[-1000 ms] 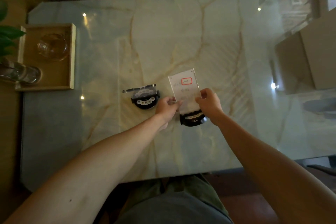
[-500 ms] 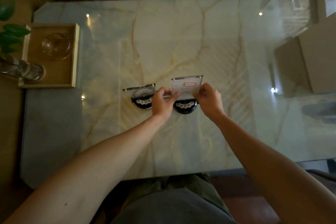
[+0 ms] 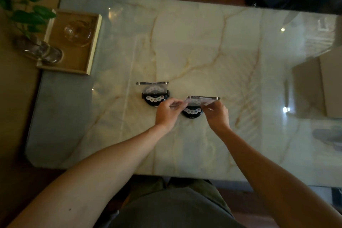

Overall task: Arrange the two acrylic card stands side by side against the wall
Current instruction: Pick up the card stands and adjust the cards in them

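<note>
Two clear acrylic card stands with round black bases are on the marble table. The left stand stands free and upright near the table's middle. The right stand is a little nearer to me and to its right, nearly upright, seen from above. My left hand pinches its left edge and my right hand pinches its right edge. Its black base shows between my hands.
A wooden tray at the table's left end holds a glass teapot and a glass vase with a green plant. A cardboard box sits at the right end. Chairs stand beyond the far edge.
The right stand, held tilted back with its card face showing, has been brought upright onto the table beside the left stand. Both hands stayed on its edges.
</note>
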